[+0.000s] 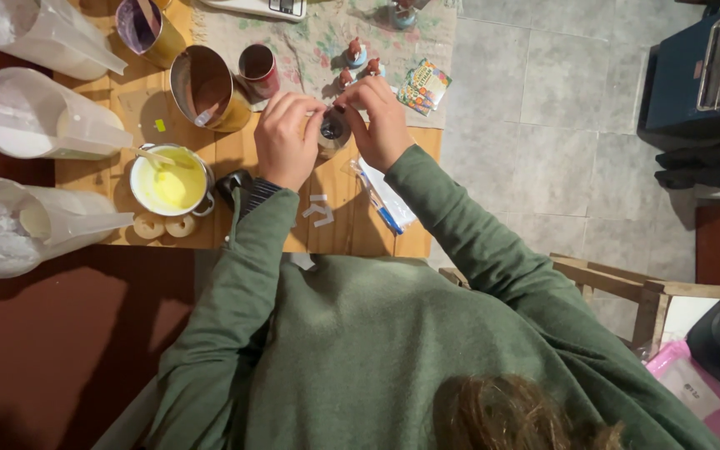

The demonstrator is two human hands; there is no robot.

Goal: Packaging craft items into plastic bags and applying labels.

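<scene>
1. Wooden table [343,229] stands beside a grey tiled floor [543,100]; on its far part lies a patterned cloth [310,42], and a person in a green sweater [360,350] leans over the near edge.
2. Between both hands, just above the tabletop, sits a small dark jar [332,131], roughly at the table's middle, toward its right side.
3. Left hand [283,137] is curled, its fingertips closed against the jar's left side and rim.
4. Right hand [381,121] is curled too, thumb and forefinger pinched at the jar's top from the right. Whether they pinch a lid or some small piece on it cannot be told; the fingers hide most of the jar.
5. Just near the right hand lies a clear plastic bag [387,198] with a blue strip.
6. Left of the hands stands a white pot of yellow liquid [170,180], with two pale rings [164,225] at the table's near edge.
7. Farther off stand a tilted metal can [207,87], a small reddish cup [257,68] and little figurines [358,58] on the cloth.
8. Three clear measuring jugs [43,125] at far left are partly cut off by the frame.
</scene>
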